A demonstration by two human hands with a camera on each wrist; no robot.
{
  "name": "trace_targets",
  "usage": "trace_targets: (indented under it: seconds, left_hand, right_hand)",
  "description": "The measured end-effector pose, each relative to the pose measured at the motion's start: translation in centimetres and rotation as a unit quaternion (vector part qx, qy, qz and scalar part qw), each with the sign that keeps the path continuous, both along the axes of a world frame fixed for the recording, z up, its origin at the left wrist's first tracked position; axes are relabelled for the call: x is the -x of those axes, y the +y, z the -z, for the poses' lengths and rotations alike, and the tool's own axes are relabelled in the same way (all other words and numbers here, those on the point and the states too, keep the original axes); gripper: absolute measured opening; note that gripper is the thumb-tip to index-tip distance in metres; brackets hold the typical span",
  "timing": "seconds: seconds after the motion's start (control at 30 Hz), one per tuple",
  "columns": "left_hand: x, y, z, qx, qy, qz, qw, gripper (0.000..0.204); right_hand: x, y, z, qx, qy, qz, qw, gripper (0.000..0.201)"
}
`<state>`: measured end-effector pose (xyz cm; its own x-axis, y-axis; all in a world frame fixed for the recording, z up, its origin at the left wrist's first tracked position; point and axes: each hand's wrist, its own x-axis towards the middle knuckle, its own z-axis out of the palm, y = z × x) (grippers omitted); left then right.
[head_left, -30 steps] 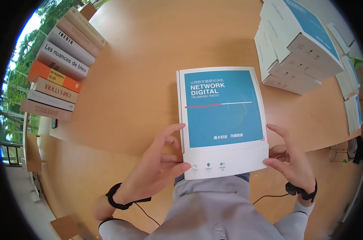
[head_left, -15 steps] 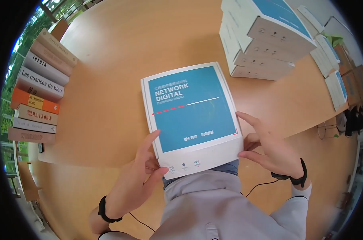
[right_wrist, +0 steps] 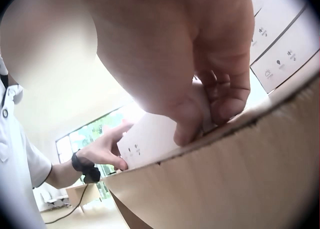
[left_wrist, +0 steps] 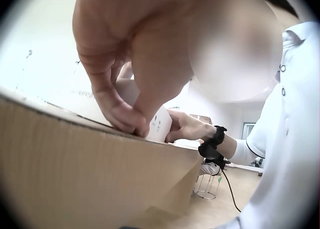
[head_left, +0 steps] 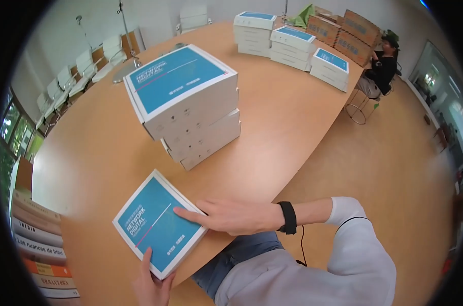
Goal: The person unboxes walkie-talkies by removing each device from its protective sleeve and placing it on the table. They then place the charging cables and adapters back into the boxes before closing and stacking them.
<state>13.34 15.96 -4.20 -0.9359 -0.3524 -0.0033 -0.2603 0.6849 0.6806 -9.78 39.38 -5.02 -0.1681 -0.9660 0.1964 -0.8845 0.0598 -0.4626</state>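
Observation:
A white and blue Network Digital radio box [head_left: 162,222] lies flat by the front edge of the table, at the lower left of the head view. My left hand [head_left: 152,285] grips its near left corner, one finger over the top and the thumb at the side. From the opposite side my right hand [head_left: 231,214] holds it, the index finger stretched across the blue lid. In the left wrist view, bent left fingers [left_wrist: 117,111] meet the box close to the table edge. The right thumb [right_wrist: 187,126] is against the box in the right wrist view.
A tall stack of like boxes [head_left: 190,122] stands just beyond. Lower stacks [head_left: 292,48] and brown cartons [head_left: 338,35] sit at the far end, near a seated person [head_left: 382,71]. Piled books [head_left: 40,250] are at the left edge; white chairs [head_left: 86,64] line the back.
The head view has swung to the right, so the box, books and stack appear further left. My right index finger has moved from the box's side onto its lid.

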Motion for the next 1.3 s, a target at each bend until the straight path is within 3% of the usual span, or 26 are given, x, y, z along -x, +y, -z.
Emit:
trace_targets:
  seconds: [0.07,0.17,0.2,0.3,0.37,0.43,0.5,0.63,0.77,0.83,0.93,1.03,1.1,1.13,1.2,1.27,1.3]
  left_hand:
    - [0.2,1.6,-2.8,0.034,-0.076,-0.02,0.996,0.053]
    - [-0.8,1.4,-2.0,0.126,0.055,0.038,0.99,0.068]
    - [-2.0,0.9,-2.5,0.141,0.067,0.023,0.988,0.065]
    - [-2.3,-0.2,-7.1,0.21,0.077,0.035,0.974,0.064]
    - [0.0,-0.2,-10.0,0.249,0.159,0.027,0.955,0.085]
    - [4.8,-0.4,-12.8,0.295,0.256,0.088,0.916,0.076]
    - [8.8,-0.1,-14.5,0.241,0.283,0.084,0.924,0.073]
    - [16.5,0.1,-16.0,0.136,0.28,0.126,0.942,0.072]
    - [22.1,0.0,-15.6,0.128,0.261,0.175,0.941,0.071]
    - [23.5,0.0,-15.1,0.148,0.268,0.182,0.934,0.068]
    - [23.5,-0.1,-15.3,0.155,0.231,0.178,0.944,0.073]
    - [22.0,0.3,-13.6,0.053,0.283,0.127,0.949,0.084]
    - [20.8,-0.7,-9.8,-0.071,0.247,0.08,0.963,0.094]
    - [20.4,-1.5,-7.5,-0.13,0.228,0.055,0.963,0.099]
    - [20.7,-1.7,-3.3,-0.148,0.096,0.106,0.979,0.103]
    - [21.7,-0.4,-1.2,-0.231,0.048,0.098,0.967,0.103]
    - [22.0,0.1,-1.7,-0.222,0.091,0.132,0.962,0.105]
  right_hand:
    - [0.4,0.5,0.3,0.014,0.026,-0.005,1.0,0.094]
    - [0.2,0.3,-0.9,0.045,0.066,-0.006,0.997,0.085]
    - [-0.1,0.1,-1.8,0.092,0.083,0.003,0.992,0.08]
    - [0.7,-0.4,-6.6,0.22,0.085,0.01,0.972,0.076]
    - [2.1,0.3,-10.8,0.131,0.109,0.046,0.984,0.076]
    - [3.5,1.1,-14.5,0.116,0.085,0.106,0.984,0.08]
    - [6.3,0.8,-15.0,0.254,0.118,0.104,0.954,0.087]
    - [11.0,3.0,-17.7,0.207,0.167,0.183,0.946,0.08]
    - [14.2,4.5,-17.1,0.195,0.12,0.207,0.951,0.074]
    - [14.9,5.1,-16.8,0.126,0.123,0.255,0.951,0.072]
    - [16.0,5.3,-15.0,0.184,0.054,0.259,0.947,0.074]
    - [16.2,6.6,-12.0,0.23,-0.135,0.264,0.927,0.085]
    - [16.3,7.5,-8.8,0.216,-0.286,0.266,0.895,0.088]
    - [16.2,7.4,-7.1,0.196,-0.322,0.261,0.889,0.09]
    - [16.0,6.4,-4.1,0.151,-0.388,0.245,0.876,0.095]
    - [16.1,5.2,-1.6,0.133,-0.377,0.245,0.883,0.099]
    - [16.0,4.5,-0.8,0.128,-0.371,0.247,0.886,0.101]
